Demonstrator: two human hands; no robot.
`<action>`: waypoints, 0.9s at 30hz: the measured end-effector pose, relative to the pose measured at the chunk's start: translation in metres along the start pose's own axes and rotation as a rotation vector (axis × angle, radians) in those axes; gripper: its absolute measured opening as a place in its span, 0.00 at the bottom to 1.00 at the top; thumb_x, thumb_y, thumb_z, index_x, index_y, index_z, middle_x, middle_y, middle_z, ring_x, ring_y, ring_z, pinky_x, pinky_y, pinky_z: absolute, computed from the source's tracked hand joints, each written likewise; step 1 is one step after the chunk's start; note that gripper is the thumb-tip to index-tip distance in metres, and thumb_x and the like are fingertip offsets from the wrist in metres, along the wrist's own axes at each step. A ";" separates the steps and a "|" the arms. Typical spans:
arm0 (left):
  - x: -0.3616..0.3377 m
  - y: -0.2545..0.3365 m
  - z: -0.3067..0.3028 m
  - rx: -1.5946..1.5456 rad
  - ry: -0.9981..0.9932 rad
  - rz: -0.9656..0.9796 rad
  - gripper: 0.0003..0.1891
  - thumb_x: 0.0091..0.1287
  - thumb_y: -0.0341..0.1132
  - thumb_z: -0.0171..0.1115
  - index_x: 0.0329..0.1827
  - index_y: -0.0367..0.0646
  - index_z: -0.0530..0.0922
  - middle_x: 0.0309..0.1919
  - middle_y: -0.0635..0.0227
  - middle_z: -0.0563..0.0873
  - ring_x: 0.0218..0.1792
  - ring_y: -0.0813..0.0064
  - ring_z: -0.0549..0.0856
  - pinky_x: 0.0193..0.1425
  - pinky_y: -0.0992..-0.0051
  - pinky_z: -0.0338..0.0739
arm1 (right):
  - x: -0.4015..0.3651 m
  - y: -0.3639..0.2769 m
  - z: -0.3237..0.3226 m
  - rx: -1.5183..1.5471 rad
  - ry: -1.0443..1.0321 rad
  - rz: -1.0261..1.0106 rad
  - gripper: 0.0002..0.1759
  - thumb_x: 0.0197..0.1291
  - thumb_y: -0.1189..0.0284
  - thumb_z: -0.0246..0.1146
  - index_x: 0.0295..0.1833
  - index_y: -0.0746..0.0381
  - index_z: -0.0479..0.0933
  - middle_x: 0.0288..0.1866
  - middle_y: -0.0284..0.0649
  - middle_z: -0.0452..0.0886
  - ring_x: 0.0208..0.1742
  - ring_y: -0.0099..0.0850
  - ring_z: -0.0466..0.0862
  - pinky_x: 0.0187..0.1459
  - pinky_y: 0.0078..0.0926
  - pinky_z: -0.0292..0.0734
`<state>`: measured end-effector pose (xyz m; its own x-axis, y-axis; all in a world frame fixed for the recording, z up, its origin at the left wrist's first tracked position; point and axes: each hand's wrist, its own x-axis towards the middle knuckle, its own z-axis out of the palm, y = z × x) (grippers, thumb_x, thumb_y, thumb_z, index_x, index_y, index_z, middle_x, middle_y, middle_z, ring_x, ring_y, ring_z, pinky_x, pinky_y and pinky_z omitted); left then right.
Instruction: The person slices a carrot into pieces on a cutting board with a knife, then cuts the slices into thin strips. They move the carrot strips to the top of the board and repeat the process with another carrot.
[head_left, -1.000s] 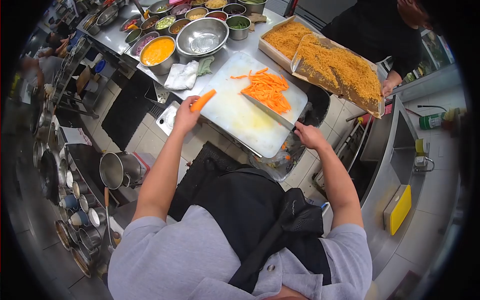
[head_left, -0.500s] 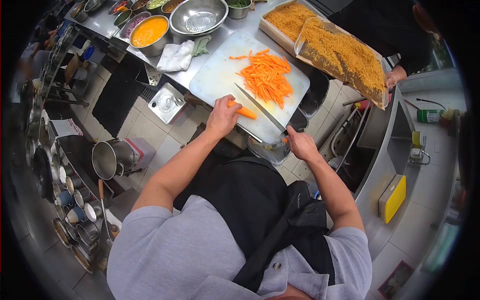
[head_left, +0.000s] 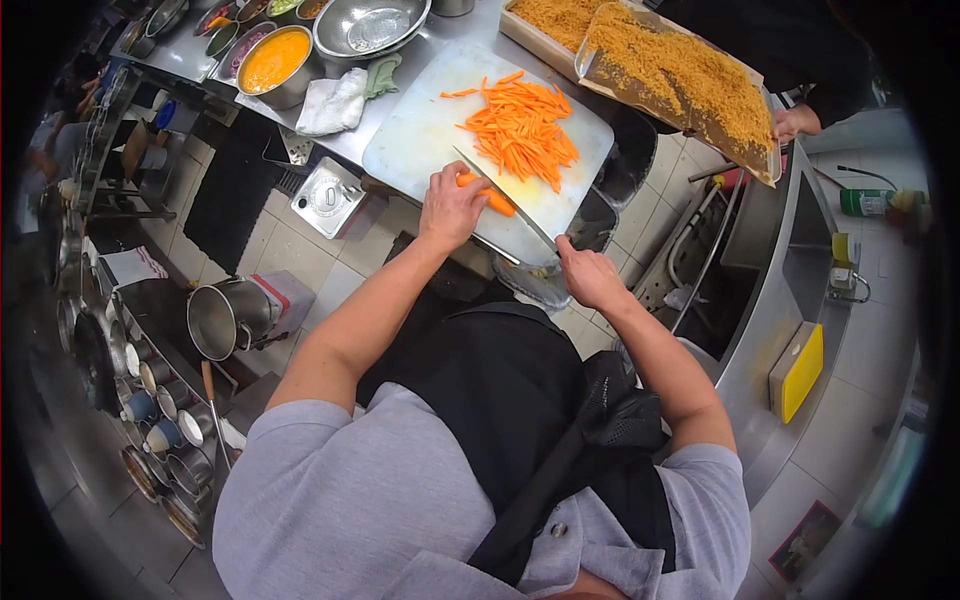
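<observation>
A white cutting board (head_left: 410, 140) lies on the steel counter with a heap of orange carrot strips (head_left: 520, 125) on it. My left hand (head_left: 453, 208) is closed on an orange carrot (head_left: 497, 202) near the board's front edge. In my right hand (head_left: 592, 275) is the handle of a long knife (head_left: 520, 213). Its blade lies slantwise across the board, between the carrot and the heap, close beside the carrot. Whether the blade touches the carrot is too small to tell.
Left of the board are a folded white cloth (head_left: 332, 103), a pot of orange liquid (head_left: 275, 60) and a metal bowl (head_left: 370, 25). At the right, another person's hand (head_left: 795, 122) holds a tray of orange crumbs (head_left: 690, 80). A lidded metal container (head_left: 328, 198) stands below the counter.
The knife blade has come nearer the carrot, and my right hand has shifted slightly up and left. The whole view has also shifted a little.
</observation>
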<state>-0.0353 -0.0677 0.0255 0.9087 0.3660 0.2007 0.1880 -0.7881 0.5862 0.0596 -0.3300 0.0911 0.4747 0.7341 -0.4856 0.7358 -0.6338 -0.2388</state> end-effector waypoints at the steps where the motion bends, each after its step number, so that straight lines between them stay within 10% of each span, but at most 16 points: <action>1: 0.000 0.001 0.003 0.008 0.020 -0.014 0.15 0.65 0.35 0.74 0.54 0.58 0.88 0.60 0.60 0.77 0.59 0.51 0.77 0.65 0.57 0.77 | 0.001 0.002 0.007 0.016 0.016 0.001 0.14 0.71 0.74 0.53 0.59 0.62 0.65 0.32 0.57 0.87 0.37 0.59 0.88 0.39 0.61 0.79; 27: -0.001 -0.001 0.019 0.017 0.112 -0.057 0.13 0.65 0.40 0.75 0.52 0.64 0.89 0.60 0.67 0.76 0.60 0.55 0.77 0.63 0.56 0.75 | -0.001 -0.007 0.019 0.159 0.014 0.058 0.12 0.73 0.73 0.54 0.56 0.64 0.64 0.33 0.62 0.85 0.40 0.65 0.86 0.43 0.65 0.77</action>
<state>-0.0292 -0.0766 0.0098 0.8492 0.4629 0.2541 0.2454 -0.7721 0.5863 0.0453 -0.3306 0.0775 0.5218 0.6974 -0.4913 0.6216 -0.7052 -0.3410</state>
